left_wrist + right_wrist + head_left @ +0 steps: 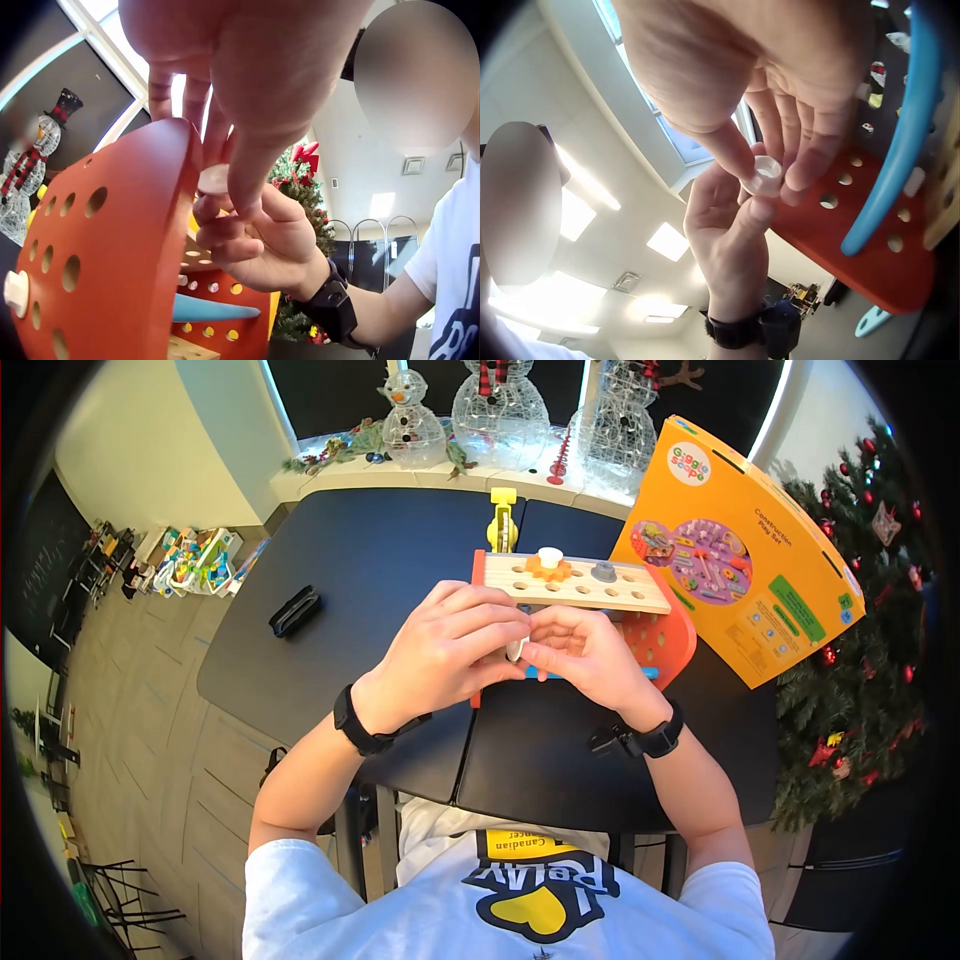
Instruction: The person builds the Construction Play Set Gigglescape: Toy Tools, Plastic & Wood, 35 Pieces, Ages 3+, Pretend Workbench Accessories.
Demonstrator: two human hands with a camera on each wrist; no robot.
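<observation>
Both hands meet in front of a toy workbench [640, 596] with a wooden top and red pierced side panels. Between them is a small white toy nut [766, 177], whose round hole shows in the right wrist view. My left hand [447, 647] pinches it from one side, thumb at its edge. From the other side, my right hand [592, 660] grips it between thumb and fingers. A blue curved bar [900, 157] crosses the bench below the top. On top are an orange gear [546, 571] with a white bolt head [550, 556] and a grey nut [604, 571].
A yellow toy clamp [503, 520] stands at the bench's far left corner. The orange play set box [740, 550] leans at the right, beside a decorated tree [850, 660]. A black case [295, 612] lies on the dark table [350, 560] at the left.
</observation>
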